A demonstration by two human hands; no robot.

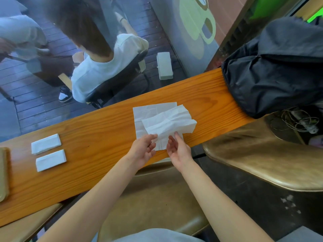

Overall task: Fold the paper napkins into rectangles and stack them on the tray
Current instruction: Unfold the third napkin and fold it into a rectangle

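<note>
A crumpled white paper napkin [170,123] is lifted just above a flat unfolded napkin [148,110] lying on the orange wooden counter [97,133]. My left hand [144,149] pinches the lifted napkin's near left corner. My right hand [178,151] holds its near edge with fingertips, palm turned up. Two napkins folded into rectangles lie at the left, one farther [46,143] and one nearer [51,160]. A gold-coloured tray [3,173] shows only its edge at the far left.
A black bag [272,70] rests on the counter's right end. Brown padded stools [262,154] stand below the near edge. Beyond a glass pane a person in a white shirt [104,67] sits on a chair.
</note>
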